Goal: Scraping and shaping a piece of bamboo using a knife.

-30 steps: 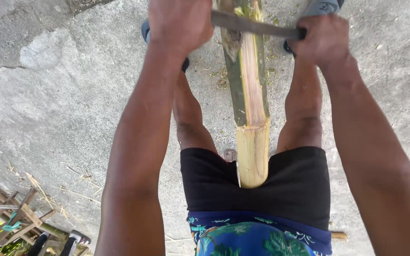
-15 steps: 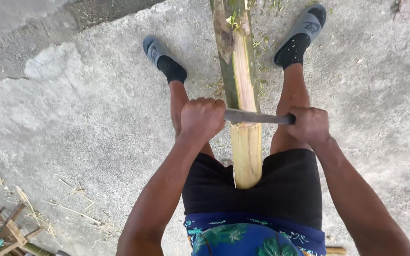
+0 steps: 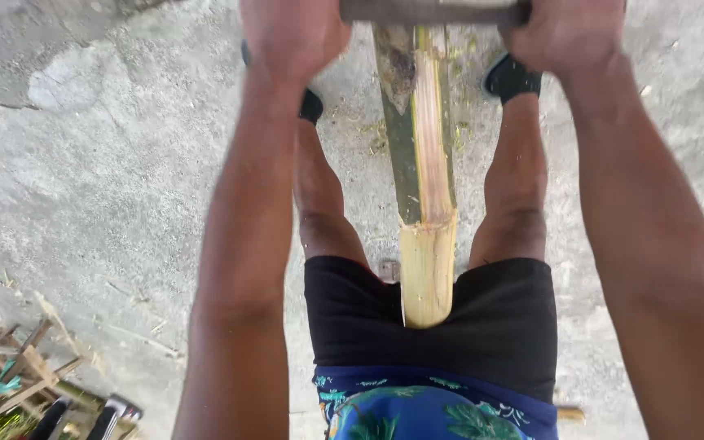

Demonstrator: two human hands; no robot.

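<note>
L hand (image 3: 293, 33) & R hand (image 3: 564, 31) both clenched on ends of metal blade (image 3: 433, 11), laid crosswise at 12 o'clock over bamboo pole (image 3: 425, 187) between legs.

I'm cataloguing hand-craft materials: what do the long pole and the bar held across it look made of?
Pole: apparently bamboo, green skin partly stripped to pale fibrous yellow, with a node ring. Bar: probably dull grey metal, a blade perhaps; both the left hand and right hand grip its ends.
</note>
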